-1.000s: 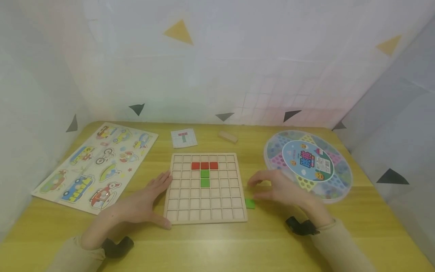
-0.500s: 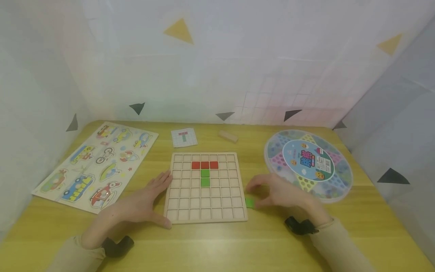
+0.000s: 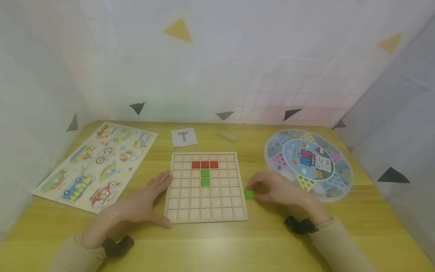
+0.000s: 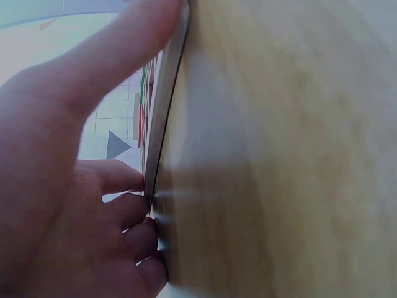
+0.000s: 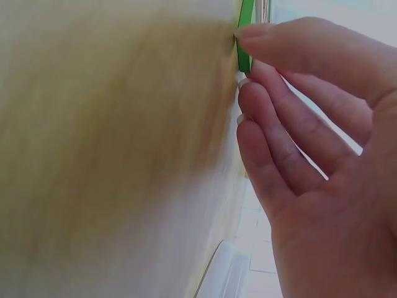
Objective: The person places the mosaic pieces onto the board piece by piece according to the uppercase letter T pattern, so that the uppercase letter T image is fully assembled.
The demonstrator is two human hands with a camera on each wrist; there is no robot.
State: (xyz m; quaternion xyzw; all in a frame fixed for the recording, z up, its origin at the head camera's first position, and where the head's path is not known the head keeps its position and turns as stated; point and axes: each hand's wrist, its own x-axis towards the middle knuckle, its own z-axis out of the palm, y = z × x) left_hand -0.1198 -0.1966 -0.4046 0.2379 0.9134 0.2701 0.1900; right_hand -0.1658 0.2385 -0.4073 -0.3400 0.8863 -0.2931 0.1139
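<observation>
A wooden grid board (image 3: 185, 214) lies flat mid-table. On it, three red tiles (image 3: 204, 164) form a row, with two green tiles (image 3: 205, 177) in a column below the middle one. My left hand (image 3: 139, 202) touches the board's left edge, fingers at the side and thumb near the front corner; the left wrist view shows its fingertips against the rim. Just off the board's right edge, my right hand (image 3: 276, 189) pinches a loose green square tile (image 3: 249, 193) between thumb and fingers. In the right wrist view that tile (image 5: 246, 37) stands edge-on at the thumb tip.
Behind the board lie a small card (image 3: 184, 137) printed with a red and green T and a small wooden block (image 3: 228, 136). A vehicle picture puzzle (image 3: 102, 162) lies at left. The round Chinese checkers set (image 3: 308, 162) sits right, beside my right hand.
My right thumb and fingers have closed on the loose green tile, and it has slid a little away from me along the board's right edge. The left hand stays put.
</observation>
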